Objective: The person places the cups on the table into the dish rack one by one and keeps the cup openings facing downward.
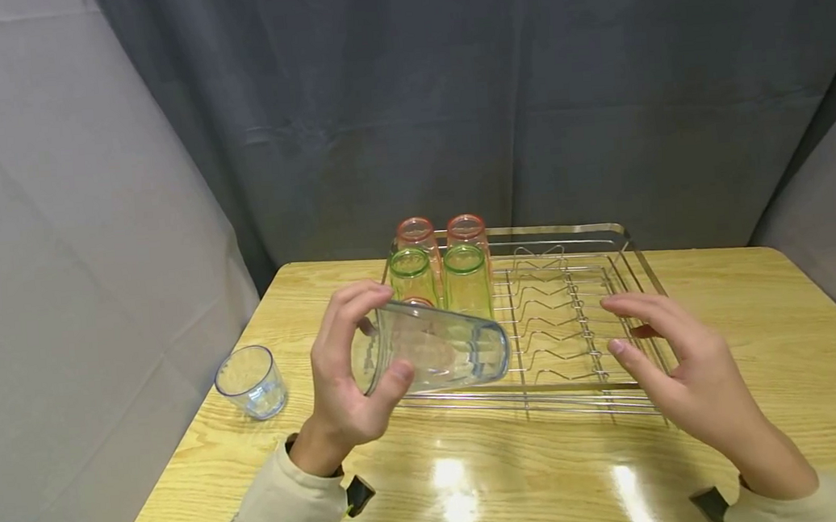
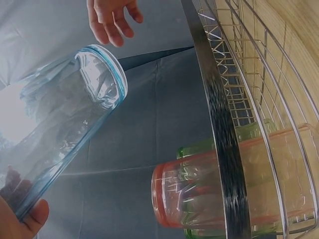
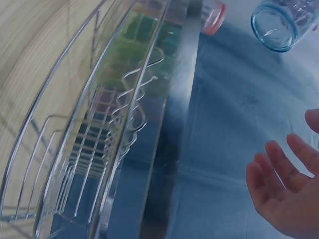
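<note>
My left hand (image 1: 345, 383) grips a tall clear glass with a bluish tint (image 1: 446, 348) near its mouth. The glass lies nearly sideways in the air over the front left of the wire dish rack (image 1: 565, 382), its thick base pointing right. In the left wrist view the glass (image 2: 65, 112) slants upward, fingers and thumb around its lower end. Over the rack's right side hovers my right hand (image 1: 694, 363), holding nothing, fingers loosely bent and thumb apart. The right wrist view shows that hand (image 3: 286, 191) beside the rack's metal rim, away from the glass.
Upside-down green glasses (image 1: 466, 282) and red-tinted glasses (image 1: 465, 227) stand in the rack's left part. Another red-tinted glass (image 2: 189, 191) stands at its front. Wavy wire dividers (image 1: 546, 317) fill the right part. A short blue-rimmed glass (image 1: 252, 382) sits on the wooden table (image 1: 405, 488) at left.
</note>
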Motion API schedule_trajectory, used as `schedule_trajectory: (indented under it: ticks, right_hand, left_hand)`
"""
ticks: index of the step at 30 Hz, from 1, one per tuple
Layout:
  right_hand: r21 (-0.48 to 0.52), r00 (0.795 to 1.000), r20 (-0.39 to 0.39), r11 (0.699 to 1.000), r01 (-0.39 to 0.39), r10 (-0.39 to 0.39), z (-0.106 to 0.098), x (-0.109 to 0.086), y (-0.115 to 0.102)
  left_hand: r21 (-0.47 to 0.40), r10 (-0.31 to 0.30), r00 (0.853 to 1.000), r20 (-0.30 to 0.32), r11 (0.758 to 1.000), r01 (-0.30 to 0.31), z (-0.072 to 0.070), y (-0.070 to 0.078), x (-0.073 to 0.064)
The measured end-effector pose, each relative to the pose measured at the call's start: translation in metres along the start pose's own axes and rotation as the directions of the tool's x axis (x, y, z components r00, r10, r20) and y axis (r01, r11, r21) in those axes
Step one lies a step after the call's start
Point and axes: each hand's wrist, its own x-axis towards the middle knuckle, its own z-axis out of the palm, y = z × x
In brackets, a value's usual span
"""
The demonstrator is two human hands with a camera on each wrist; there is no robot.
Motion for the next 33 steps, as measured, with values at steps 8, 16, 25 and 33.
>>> schedule_trajectory:
  ticks: [8, 16, 25, 33]
  right_hand:
    - [0.067, 0.995, -0.033, 0.993, 0.093, -0.090, 0.006, -0.001, -0.007]
    - [0.085, 0.993, -0.006, 0.990, 0.114, -0.114, 0.011, -0.003, -0.013]
    - [0.058, 0.989, 0.131, 0.997, 0.057, -0.064, 0.014, -0.004, -0.024]
    - [0.096, 0.975, 0.216, 0.995, 0.028, -0.048, 0.020, -0.007, -0.029]
  left_hand:
    - [-0.010, 0.011, 1.000, 0.008, 1.000, -0.011, 0.004, 0.003, -0.001]
    - [0.001, 0.028, 0.999, 0.031, 1.000, -0.028, 0.005, 0.004, -0.002]
    - [-0.020, 0.048, 0.998, 0.031, 0.999, -0.048, 0.007, 0.008, -0.002]
    - [-0.032, 0.063, 0.997, 0.036, 0.998, -0.062, 0.011, 0.008, -0.004]
